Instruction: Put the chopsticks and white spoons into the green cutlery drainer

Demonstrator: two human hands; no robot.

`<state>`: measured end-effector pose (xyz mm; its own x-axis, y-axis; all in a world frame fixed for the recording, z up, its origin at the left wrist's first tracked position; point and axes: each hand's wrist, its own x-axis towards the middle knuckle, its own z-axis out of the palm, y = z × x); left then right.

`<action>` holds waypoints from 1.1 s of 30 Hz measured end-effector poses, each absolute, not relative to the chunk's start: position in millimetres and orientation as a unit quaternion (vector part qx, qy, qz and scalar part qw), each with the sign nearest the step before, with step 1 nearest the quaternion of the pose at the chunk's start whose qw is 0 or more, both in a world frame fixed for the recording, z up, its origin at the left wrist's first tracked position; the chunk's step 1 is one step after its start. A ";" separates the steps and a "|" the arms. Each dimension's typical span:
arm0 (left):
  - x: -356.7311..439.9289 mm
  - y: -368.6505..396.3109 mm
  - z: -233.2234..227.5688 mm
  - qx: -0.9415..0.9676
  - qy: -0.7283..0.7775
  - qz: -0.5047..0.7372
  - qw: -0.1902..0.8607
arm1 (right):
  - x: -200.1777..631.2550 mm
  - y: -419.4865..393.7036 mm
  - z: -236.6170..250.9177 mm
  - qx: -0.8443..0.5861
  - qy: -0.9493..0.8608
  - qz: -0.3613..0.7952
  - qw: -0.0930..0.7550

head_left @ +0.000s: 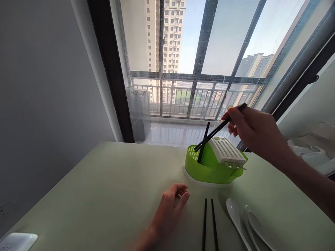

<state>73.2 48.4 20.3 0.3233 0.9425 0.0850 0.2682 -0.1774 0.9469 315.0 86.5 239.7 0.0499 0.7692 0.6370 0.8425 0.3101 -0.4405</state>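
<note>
My right hand (251, 129) pinches black chopsticks (217, 130) near their upper ends. They slant down to the left, with their lower tips at the open left part of the green utensil holder (209, 171). Another black chopstick (201, 153) leans inside that part and crosses behind them. A white slotted rack (227, 150) covers the holder's right side. My left hand (174, 202) rests on the table in front of the holder, fingers loosely curled, thumb apart, with nothing visible in it. To its right lie two black chopsticks (205, 223), side by side.
White spoons (234, 211) lie at the lower right of the pale green table (104, 188). A white object (19, 240) sits at the near left corner. Behind the table stands a glass sliding door (193, 73), with a grey wall (47, 87) on the left.
</note>
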 end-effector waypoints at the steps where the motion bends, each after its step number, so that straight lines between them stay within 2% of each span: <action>1: 73.3 48.1 20.4 0.674 0.452 0.365 0.455 | 316.5 93.4 235.3 -0.581 -0.704 -0.041 0.407; 7: 74.1 46.6 20.5 0.691 0.459 0.343 0.441 | 320.4 128.0 210.5 -0.515 -0.807 0.006 0.287; 13: 74.9 47.3 17.2 0.715 0.449 0.336 0.418 | 325.3 149.2 199.0 -0.468 -0.843 0.139 0.223; 16: 75.0 47.4 16.3 0.718 0.448 0.336 0.414 | 329.7 158.5 195.3 -0.478 -0.845 0.137 0.198; 19: 75.0 46.7 17.6 0.721 0.445 0.334 0.412 | 333.8 164.9 193.6 -0.530 -0.810 0.093 0.231; 22: 75.1 45.6 19.2 0.722 0.440 0.334 0.416 | 333.2 160.6 196.6 -0.591 -0.734 -0.002 0.334; 24: 75.2 45.3 19.3 0.724 0.440 0.334 0.412 | 327.7 148.9 200.7 -0.595 -0.701 -0.059 0.388; 26: 75.2 45.3 19.1 0.728 0.440 0.333 0.406 | 318.0 130.5 204.6 -0.561 -0.723 -0.073 0.397; 29: 74.9 45.4 19.8 0.729 0.439 0.333 0.406 | 300.5 95.9 205.9 -0.465 -0.830 -0.031 0.305; 33: 74.4 45.5 22.3 0.731 0.437 0.331 0.407 | 288.8 50.0 187.6 -0.350 -0.923 0.148 0.065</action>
